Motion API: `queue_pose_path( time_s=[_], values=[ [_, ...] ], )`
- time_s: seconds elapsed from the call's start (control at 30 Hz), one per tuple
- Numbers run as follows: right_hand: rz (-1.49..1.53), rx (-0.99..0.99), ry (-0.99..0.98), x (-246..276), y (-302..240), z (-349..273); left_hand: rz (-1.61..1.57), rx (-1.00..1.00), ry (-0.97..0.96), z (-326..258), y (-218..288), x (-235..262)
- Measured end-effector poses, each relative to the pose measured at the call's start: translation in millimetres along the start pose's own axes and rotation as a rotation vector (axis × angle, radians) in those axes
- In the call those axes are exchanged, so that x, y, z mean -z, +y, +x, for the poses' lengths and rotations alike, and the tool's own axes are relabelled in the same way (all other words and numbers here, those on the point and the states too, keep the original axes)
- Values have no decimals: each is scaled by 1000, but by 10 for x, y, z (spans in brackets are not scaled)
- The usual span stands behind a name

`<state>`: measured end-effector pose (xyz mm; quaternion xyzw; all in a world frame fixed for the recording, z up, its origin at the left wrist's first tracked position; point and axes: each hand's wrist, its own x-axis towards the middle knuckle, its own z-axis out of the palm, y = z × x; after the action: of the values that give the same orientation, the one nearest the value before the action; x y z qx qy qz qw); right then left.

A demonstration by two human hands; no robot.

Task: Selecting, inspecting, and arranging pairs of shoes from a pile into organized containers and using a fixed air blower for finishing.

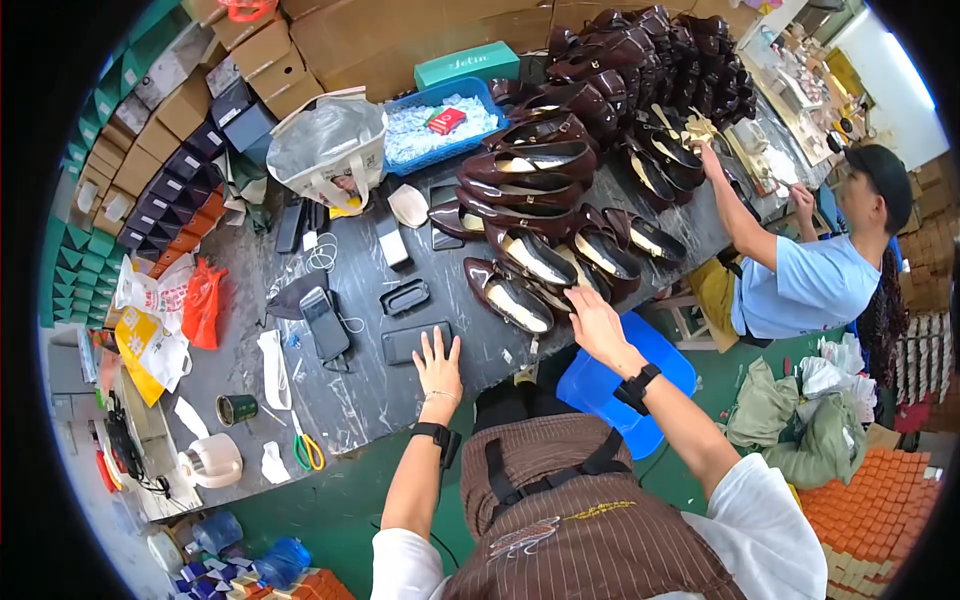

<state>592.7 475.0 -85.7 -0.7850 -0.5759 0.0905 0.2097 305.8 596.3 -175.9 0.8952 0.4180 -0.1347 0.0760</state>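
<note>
Right now the nearest brown patent shoe (508,296) lies on the dark worktable (380,390) just to the left of the person's right hand (592,320), at the front of a row of like shoes that runs back toward a big heap of brown shoes (640,70). That right hand hangs over the table edge with the fingers loosely open and pointing at the shoes; whether the tips touch the next shoe along I cannot tell. It holds nothing. The left hand (438,362) is pressed flat on the tabletop, fingers spread wide, its fingertips just beside a flat black rectangular case (412,341).

Further left lie a dark phone (325,322), a small black tray (404,297), a green tin (236,408), yellow-handled scissors (307,447) and a roll of tape (212,461). Behind them stand a clear plastic bag (330,140) and a blue basket (440,125) with white paper in it. A blue plastic stool (625,385) sits under the right forearm. Across the table another person in a light blue shirt (805,285) reaches an arm to the far shoes.
</note>
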Motion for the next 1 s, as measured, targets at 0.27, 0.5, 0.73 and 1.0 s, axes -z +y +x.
queue_pose_path(
  time_s=[0.27,0.5,0.73,1.0],
  values=[
    [-138,-60,-212,-305,277,618,4,-251,28,543,-307,110],
    [777,-286,-507,458,-148,778,-93,-14,31,404,-778,175],
    [680,59,-227,131,-542,517,-666,294,-33,657,-273,377],
    [84,118,-465,-546,-308,359,-1595,257,-995,851,520,256]
  ],
)
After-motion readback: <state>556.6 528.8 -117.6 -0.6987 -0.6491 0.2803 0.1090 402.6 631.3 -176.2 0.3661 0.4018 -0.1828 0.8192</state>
